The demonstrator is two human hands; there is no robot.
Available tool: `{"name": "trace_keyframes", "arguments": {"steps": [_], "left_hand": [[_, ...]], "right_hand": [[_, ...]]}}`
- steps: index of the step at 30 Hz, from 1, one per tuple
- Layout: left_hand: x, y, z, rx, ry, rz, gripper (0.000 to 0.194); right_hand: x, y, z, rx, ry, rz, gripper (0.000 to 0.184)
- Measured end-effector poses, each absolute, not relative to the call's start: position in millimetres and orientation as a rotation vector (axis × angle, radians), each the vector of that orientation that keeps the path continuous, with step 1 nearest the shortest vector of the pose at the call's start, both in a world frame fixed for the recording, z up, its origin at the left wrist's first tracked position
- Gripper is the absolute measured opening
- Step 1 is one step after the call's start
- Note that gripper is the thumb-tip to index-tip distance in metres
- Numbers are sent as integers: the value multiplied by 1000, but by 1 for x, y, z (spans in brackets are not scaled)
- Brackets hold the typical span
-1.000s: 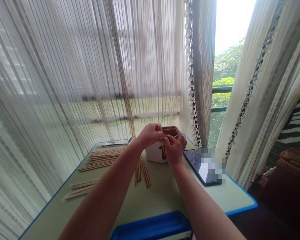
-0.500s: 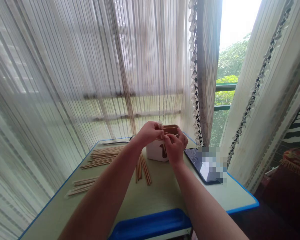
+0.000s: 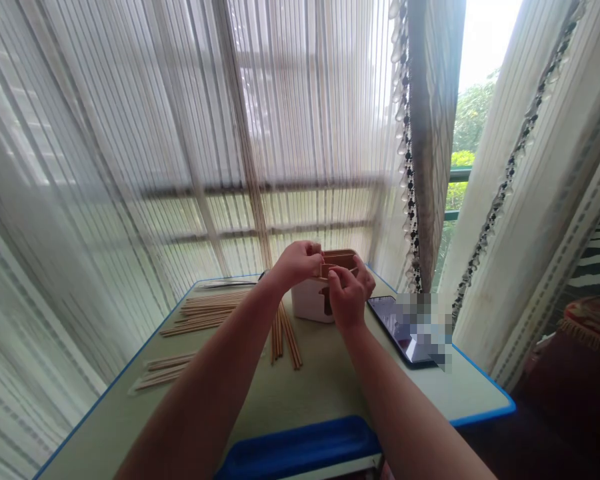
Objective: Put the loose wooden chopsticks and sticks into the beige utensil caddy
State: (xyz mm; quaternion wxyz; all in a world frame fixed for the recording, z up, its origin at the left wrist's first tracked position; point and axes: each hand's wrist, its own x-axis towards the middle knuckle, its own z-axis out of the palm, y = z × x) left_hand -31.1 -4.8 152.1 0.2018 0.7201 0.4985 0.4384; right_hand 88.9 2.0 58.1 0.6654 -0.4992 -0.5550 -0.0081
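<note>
My left hand (image 3: 299, 262) and my right hand (image 3: 349, 293) are held close together above a white box (image 3: 311, 301) with a brown inner rim. Both hands are closed in a pinch at the rim's near edge. What they pinch is too small to make out. Several thin wooden sticks (image 3: 286, 337) lie on the table just in front of the box, partly hidden under my left forearm. A bigger bunch of wooden sticks (image 3: 204, 312) lies to the left.
The pale green table with a blue edge (image 3: 483, 417) stands against sheer curtains (image 3: 180, 133). A dark phone (image 3: 400, 330) lies right of the box. More sticks (image 3: 163, 373) lie near the left edge. A blue tray (image 3: 300, 445) sits at the near edge.
The view has drifted a little to the left. My hands stay pinched together over the box with only slight finger movement.
</note>
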Motion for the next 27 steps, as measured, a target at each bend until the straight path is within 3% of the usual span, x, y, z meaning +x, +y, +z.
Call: {"name": "trace_keyframes", "arguments": {"steps": [14,20,27], "left_hand": [[-39,-2,153,1863,1205,1100,6],[-39,1,152,1725,1190,1206,29],[-37,-3,153,1905,1203,1216,9]], "right_hand": [[89,6,56,-1181,-1285,-47,27],[90,5,58,-1205,-1252,-26,27],[89,2,59,-1241,-1251,-22,24]]}}
